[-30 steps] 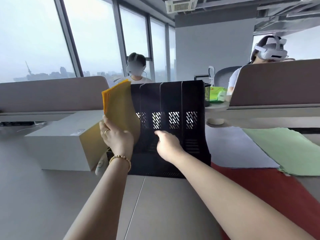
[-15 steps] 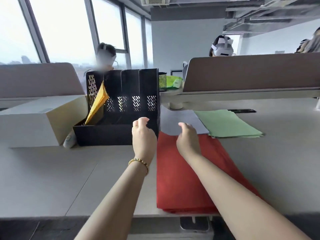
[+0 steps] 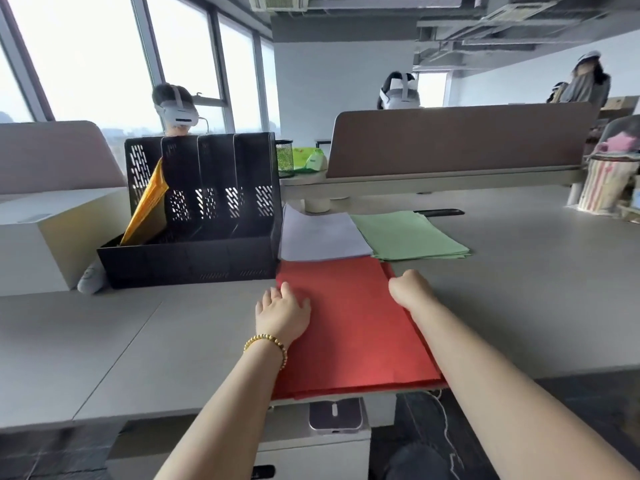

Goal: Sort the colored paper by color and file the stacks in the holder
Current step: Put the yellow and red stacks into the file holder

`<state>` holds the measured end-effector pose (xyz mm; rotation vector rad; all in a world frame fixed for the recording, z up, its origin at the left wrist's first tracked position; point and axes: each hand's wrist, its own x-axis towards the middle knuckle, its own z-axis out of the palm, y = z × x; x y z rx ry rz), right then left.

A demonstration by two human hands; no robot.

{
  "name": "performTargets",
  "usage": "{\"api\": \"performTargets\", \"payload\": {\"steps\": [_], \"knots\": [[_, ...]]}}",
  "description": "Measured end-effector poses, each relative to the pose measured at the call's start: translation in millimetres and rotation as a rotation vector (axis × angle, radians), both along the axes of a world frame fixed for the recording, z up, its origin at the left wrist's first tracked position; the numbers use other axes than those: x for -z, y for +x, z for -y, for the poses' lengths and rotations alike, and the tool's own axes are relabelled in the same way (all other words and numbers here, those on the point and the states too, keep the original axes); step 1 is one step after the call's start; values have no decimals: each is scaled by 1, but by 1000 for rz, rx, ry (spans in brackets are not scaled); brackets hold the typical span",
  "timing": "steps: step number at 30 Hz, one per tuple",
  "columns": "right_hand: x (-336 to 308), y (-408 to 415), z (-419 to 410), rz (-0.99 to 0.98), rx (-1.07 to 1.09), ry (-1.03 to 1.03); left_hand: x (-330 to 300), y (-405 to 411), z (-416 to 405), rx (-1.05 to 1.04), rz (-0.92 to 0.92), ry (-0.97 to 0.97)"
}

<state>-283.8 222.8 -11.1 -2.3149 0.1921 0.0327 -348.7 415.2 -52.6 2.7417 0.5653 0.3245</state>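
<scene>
A black file holder (image 3: 194, 261) with several slots stands on the desk at the left. Orange paper (image 3: 149, 207) leans in its leftmost slot. A red paper stack (image 3: 349, 327) lies at the desk's near edge. Behind it lie a pale lilac stack (image 3: 320, 235) and a green stack (image 3: 408, 233). My left hand (image 3: 282, 311) rests flat on the red stack's left edge, fingers apart. My right hand (image 3: 408, 289) is at the stack's right edge, fingers curled down; whether it grips the paper I cannot tell.
A white box (image 3: 45, 237) stands left of the holder. Desk dividers (image 3: 457, 140) run along the back, with people in headsets behind them. A mesh pen cup (image 3: 284, 157) and a green packet (image 3: 308, 160) sit behind the holder. A drawer unit (image 3: 332, 438) is under the desk.
My left hand let go of the orange paper, which now leans in the leftmost slot. Both hands came back from the holder and dropped onto the red stack's two sides.
</scene>
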Motion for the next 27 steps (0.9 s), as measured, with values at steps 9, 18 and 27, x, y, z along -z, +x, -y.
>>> {"api": "performTargets", "payload": {"steps": [9, 18, 27], "knots": [[-8, 6, 11, -181, -68, 214, -5, -8, 4, 80, -111, 58], [17, 35, 19, -238, -137, 543, -5, -12, 3, 106, -75, 26], [8, -7, 19, -11, -288, 746, -14, -12, -4, 117, 213, -414]]}}
